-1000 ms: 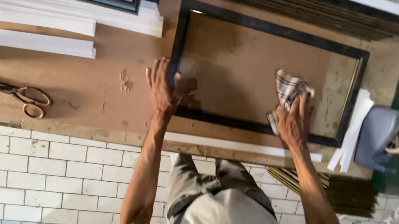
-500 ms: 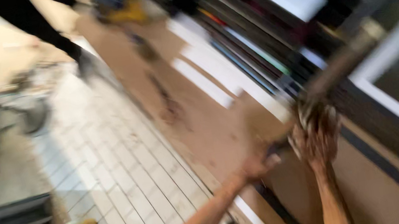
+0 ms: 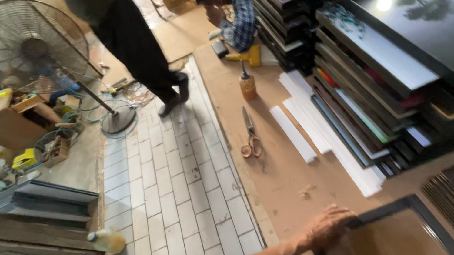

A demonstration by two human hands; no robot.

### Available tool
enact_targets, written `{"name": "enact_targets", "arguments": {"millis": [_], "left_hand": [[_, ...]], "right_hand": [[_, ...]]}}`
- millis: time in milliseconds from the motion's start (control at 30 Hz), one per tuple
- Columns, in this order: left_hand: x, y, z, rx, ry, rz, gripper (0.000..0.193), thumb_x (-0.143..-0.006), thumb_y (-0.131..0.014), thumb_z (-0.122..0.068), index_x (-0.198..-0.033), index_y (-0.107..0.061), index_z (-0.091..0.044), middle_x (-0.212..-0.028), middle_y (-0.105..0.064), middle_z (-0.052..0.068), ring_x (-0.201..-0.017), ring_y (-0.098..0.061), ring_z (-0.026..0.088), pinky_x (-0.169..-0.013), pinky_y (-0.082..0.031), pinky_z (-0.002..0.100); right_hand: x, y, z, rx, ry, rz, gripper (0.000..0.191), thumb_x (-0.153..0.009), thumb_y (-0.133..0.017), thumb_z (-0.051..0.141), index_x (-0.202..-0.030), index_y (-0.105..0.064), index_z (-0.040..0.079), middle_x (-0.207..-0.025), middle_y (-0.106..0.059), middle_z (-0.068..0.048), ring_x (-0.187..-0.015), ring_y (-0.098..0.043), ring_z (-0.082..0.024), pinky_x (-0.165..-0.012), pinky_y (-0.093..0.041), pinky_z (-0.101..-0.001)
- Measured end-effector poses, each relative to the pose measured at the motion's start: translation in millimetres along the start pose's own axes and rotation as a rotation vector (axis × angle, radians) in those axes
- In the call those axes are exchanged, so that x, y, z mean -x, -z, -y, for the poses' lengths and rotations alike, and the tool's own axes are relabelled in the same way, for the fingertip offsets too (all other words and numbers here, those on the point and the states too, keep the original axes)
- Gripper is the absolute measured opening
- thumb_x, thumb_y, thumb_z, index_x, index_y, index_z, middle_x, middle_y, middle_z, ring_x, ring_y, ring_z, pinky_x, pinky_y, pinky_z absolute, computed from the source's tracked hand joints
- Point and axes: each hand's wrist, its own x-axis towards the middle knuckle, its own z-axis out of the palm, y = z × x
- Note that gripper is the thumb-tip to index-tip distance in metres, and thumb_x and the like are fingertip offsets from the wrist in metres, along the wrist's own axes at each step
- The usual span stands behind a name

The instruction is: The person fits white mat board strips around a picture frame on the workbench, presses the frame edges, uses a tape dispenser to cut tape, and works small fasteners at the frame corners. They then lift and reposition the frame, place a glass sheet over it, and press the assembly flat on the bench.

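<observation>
Left hand [image 3: 328, 226] resting on black frame [image 3: 403, 208] corner, white strips [image 3: 325, 123] beyond

A small orange-brown bottle [image 3: 247, 86] with a pale label stands on the bench; a yellow-capped plastic bottle [image 3: 107, 241] lies at the floor's left edge.

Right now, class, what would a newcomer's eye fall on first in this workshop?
Most striking is the leaning stack of dark picture frames on the right, along the brown workbench. A standing fan rises at upper left. At the bottom, the left hand rests on the corner of a black frame; scissors lie mid-bench.
</observation>
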Motion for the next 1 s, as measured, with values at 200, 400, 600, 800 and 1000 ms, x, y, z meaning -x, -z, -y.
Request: {"name": "enact_targets", "arguments": {"millis": [200, 400, 600, 800, 1000], "left_hand": [[-3, -10, 17, 0.093, 0.068, 0.050, 0.050, -0.097, -0.068, -0.014, -0.145, -0.054, -0.015, -0.144, -0.061, 0.010, -0.140, -0.055, 0.032, -0.123, -0.043, 0.045], [3, -30, 34, 0.070, 0.026, -0.014, 0.059, -0.088, -0.065, -0.002, -0.145, -0.051, -0.005, -0.147, -0.057, 0.016, -0.141, -0.050, 0.037, -0.125, -0.032, 0.052], [-4, -29, 22, 0.102, 0.154, 0.050, 0.047, -0.096, -0.068, -0.013, -0.140, -0.054, -0.002, -0.137, -0.065, 0.017, -0.133, -0.057, 0.038, -0.122, -0.034, 0.052], [1, -20, 23, 0.285, 0.238, 0.069, 0.055, -0.111, -0.056, -0.029, -0.156, -0.035, -0.004, -0.151, -0.060, 0.014, -0.144, -0.053, 0.037, -0.125, -0.036, 0.048], [15, -12, 36, 0.829, 0.414, 0.001, 0.075, -0.110, -0.052, -0.041, -0.166, -0.014, -0.008, -0.166, -0.044, 0.016, -0.149, -0.047, 0.030, -0.123, -0.039, 0.039]], "right_hand": [[97, 11, -79, 0.120, -0.581, 0.054, 0.050, -0.095, -0.052, 0.038, -0.138, -0.057, 0.012, -0.144, -0.055, -0.019, -0.136, -0.053, -0.042, -0.119, -0.040, -0.0602], [313, 24, -168, 0.266, -0.969, -0.035, 0.051, -0.096, -0.052, 0.036, -0.139, -0.055, 0.010, -0.145, -0.055, -0.019, -0.137, -0.053, -0.041, -0.119, -0.041, -0.0586], [222, -40, -79, -0.067, -0.402, -0.095, 0.051, -0.097, -0.053, 0.034, -0.141, -0.054, 0.008, -0.145, -0.054, -0.020, -0.137, -0.053, -0.040, -0.119, -0.041, -0.0571], [36, -19, 45, -0.238, -0.018, -0.125, 0.052, -0.097, -0.053, 0.032, -0.142, -0.052, 0.006, -0.146, -0.054, -0.020, -0.138, -0.052, -0.039, -0.120, -0.041, -0.0555], [88, 69, 159, -0.399, -0.008, -0.041, 0.052, -0.098, -0.053, 0.029, -0.143, -0.051, 0.004, -0.146, -0.054, -0.020, -0.138, -0.052, -0.038, -0.120, -0.041, -0.0539]]}}
